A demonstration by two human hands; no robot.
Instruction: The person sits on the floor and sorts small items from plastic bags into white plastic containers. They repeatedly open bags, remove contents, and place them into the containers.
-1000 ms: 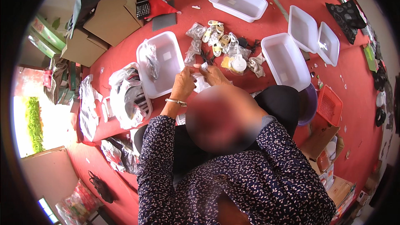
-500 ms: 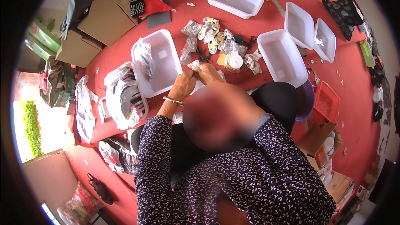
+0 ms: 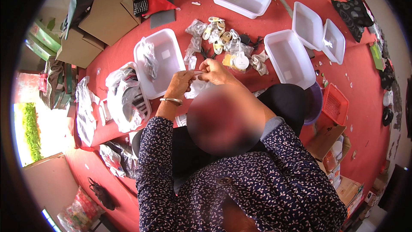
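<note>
My left hand [image 3: 180, 84], with a silver bangle at the wrist, is closed. Against it works my right hand [image 3: 215, 72], its thumb and fingertips pinched. A small whitish, thin piece [image 3: 198, 73] spans the gap between both sets of fingertips; its kind is too small to make out. Below the hands lies a crumpled clear plastic bag [image 3: 199, 89]. Just beyond them is a pile of bundled white charging cables [image 3: 225, 38] with several small plastic bags [image 3: 196, 28]. A round white disc-shaped device [image 3: 241, 61] sits to the right of my right hand.
A white tray [image 3: 176, 77] holding a plastic bag stands left. Beside it is a bag-filled tray [image 3: 124, 99]. More white trays stand at the far side [image 3: 262, 1] and right [image 3: 279, 45]. A red basket [image 3: 336, 104] is right; cardboard boxes [image 3: 109, 15] rise far left.
My hands have drawn slightly apart, the left moving left and down. The whitish piece now shows stretched between the fingertips instead of bunched above them.
</note>
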